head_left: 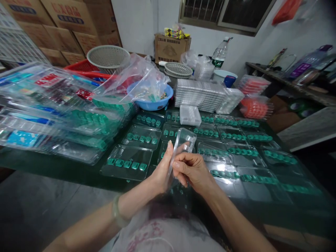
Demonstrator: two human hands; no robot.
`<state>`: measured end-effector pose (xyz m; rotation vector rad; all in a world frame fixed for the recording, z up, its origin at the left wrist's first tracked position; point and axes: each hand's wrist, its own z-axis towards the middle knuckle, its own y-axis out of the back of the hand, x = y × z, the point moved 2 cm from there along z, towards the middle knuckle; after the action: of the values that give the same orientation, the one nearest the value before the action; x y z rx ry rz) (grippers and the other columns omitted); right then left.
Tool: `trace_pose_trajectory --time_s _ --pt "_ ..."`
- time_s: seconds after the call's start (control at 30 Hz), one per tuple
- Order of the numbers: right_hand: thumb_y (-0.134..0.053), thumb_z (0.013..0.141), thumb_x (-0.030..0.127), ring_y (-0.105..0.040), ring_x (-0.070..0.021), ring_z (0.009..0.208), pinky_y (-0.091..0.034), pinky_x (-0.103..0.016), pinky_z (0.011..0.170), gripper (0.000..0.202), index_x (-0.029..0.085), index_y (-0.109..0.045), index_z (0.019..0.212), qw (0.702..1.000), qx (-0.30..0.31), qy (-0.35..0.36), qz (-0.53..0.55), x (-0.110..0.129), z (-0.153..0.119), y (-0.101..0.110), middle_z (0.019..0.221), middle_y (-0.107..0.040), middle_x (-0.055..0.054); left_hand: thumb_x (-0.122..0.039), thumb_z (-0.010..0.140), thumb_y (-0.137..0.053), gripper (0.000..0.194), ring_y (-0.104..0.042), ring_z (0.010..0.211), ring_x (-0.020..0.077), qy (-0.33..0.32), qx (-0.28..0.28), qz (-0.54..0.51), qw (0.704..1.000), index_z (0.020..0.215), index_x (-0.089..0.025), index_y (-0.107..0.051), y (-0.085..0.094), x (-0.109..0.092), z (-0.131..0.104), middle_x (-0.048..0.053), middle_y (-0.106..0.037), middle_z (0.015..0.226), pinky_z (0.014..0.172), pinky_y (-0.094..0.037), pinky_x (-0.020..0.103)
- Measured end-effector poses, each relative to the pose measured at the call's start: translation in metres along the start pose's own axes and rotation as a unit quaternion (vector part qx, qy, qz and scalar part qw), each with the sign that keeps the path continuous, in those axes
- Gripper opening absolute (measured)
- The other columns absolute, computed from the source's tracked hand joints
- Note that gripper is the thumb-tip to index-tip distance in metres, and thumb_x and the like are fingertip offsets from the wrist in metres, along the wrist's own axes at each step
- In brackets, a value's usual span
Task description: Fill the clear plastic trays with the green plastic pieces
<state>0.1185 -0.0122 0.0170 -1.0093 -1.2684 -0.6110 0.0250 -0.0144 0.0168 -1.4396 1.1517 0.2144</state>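
Note:
A clear plastic tray is held up on its edge above the table, tilted toward me. My left hand is closed on its left side, thumb pointing up along it. On the near right edge of that tray, the fingers of my right hand are pinched together. Around both hands, rows of similar clear trays lie flat, with green gem-like pieces lined up in them. Just beyond the held tray sits a small white compartment box.
Tall stacks of filled clear packs cover the left side of the dark green table. At the back stand a blue basin with a plastic bag, stacked clear trays, a grey basket and orange packs.

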Motion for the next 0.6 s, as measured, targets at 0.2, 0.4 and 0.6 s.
trace_pose_trajectory --time_s 0.2,0.4,0.6 --pt "-0.059 0.078 0.032 -0.036 -0.0031 0.031 -0.025 -0.017 0.033 0.024 0.014 -0.058 0.062 1.000 0.008 -0.005 0.008 -0.001 0.002 0.003 0.047 -0.051 0.004 -0.072 0.075 -0.018 0.085 -0.058 0.041 0.0183 -0.001 0.006 -0.004 1.000 0.136 -0.015 -0.027 -0.001 0.000 0.002 0.002 -0.062 0.051 0.043 -0.044 0.026" --pt "-0.055 0.078 0.033 -0.034 -0.0027 0.034 -0.023 -0.017 0.035 0.023 0.015 -0.055 0.064 0.999 -0.008 -0.001 -0.033 0.001 0.001 0.002 0.046 -0.046 0.006 -0.075 0.071 -0.023 0.086 -0.057 0.042 0.0179 -0.008 -0.013 -0.009 1.000 0.134 -0.016 -0.030 0.001 0.004 0.005 0.002 -0.062 0.055 0.043 -0.043 0.026" --pt "-0.056 0.070 0.021 -0.035 -0.0045 0.046 -0.029 -0.018 0.044 0.015 0.016 -0.047 0.058 0.987 -0.086 0.065 -0.118 0.015 -0.003 -0.006 0.053 -0.042 0.006 -0.037 0.070 -0.064 0.062 -0.058 0.094 0.0234 -0.114 -0.005 0.016 0.993 0.126 -0.019 -0.044 0.007 0.001 0.001 0.010 -0.062 0.106 0.079 -0.044 0.032"
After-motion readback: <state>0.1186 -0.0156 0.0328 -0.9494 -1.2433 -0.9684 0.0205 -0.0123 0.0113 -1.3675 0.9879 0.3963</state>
